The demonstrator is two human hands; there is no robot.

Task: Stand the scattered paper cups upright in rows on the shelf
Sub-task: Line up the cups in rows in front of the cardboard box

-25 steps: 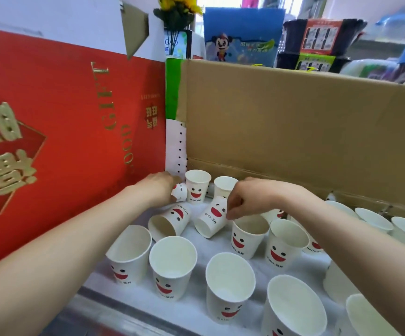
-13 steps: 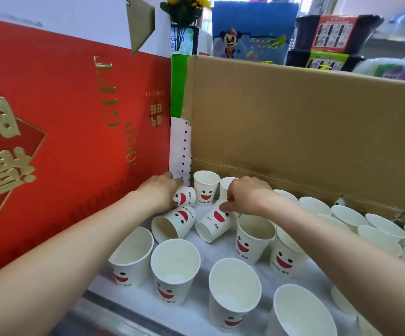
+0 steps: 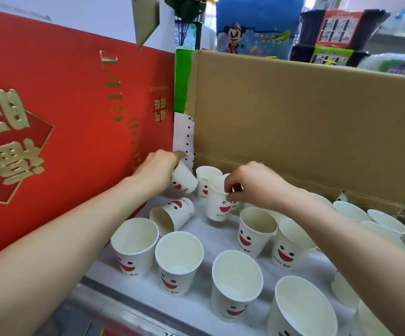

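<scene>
Head view: most upright cups [image 3: 178, 260] stand on the shelf [image 3: 206, 236]; one fallen cup [image 3: 172, 215] lies sideways, left hand [image 3: 156, 169] fingers grip a tilted cup [image 3: 184, 178], right hand [image 3: 257, 185] fingers pinch a third cup [image 3: 218, 206] by its rim.

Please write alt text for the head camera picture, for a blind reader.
The left hand holds a tilted paper cup and the right hand pinches the rim of a second cup at the back of a white shelf. A fallen cup lies on its side near them; other cups stand upright in front. A red box stands left, a cardboard wall behind.
</scene>
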